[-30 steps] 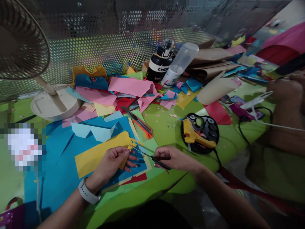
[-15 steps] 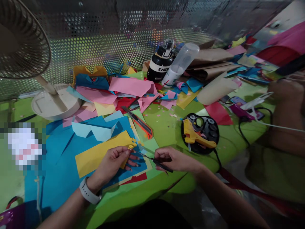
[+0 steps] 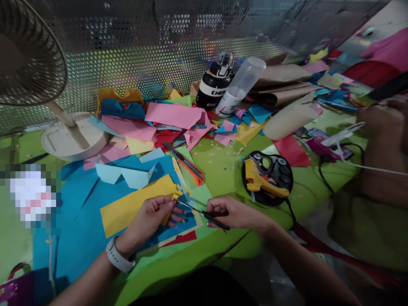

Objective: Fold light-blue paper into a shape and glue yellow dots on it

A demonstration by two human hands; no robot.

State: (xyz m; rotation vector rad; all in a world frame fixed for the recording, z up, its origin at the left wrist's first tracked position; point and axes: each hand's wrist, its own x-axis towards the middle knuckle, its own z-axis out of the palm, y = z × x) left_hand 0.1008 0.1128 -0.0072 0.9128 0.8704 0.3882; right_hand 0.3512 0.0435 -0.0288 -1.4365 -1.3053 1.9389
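Note:
My left hand [image 3: 161, 214] pinches a small folded piece of yellow paper [image 3: 165, 217] between thumb and forefinger, its other fingers stretched out below. Black-handled scissors [image 3: 213, 219] are gripped in my right hand [image 3: 228, 212], their blades pointing left and reaching the yellow paper at my left fingertips. Beneath my left hand lies a larger yellow sheet [image 3: 137, 204] on blue paper [image 3: 76, 246]. Tiny yellow scraps [image 3: 179, 187] are scattered just beyond my fingertips. Behind them are a light blue cut-out [image 3: 127, 174] and an orange-edged utility knife [image 3: 186, 165].
A yellow glue gun [image 3: 264, 180] rests on a round black tray [image 3: 288, 170] at right. Behind stand a black bottle [image 3: 213, 87], a clear-topped bottle [image 3: 244, 80] and paper scraps [image 3: 175, 114]. A fan [image 3: 75, 138] is at left; another person's arm [image 3: 382, 144] is at right.
The scissors' blades show more plainly now, in a line to the yellow paper. Both hands stay in nearly the same place.

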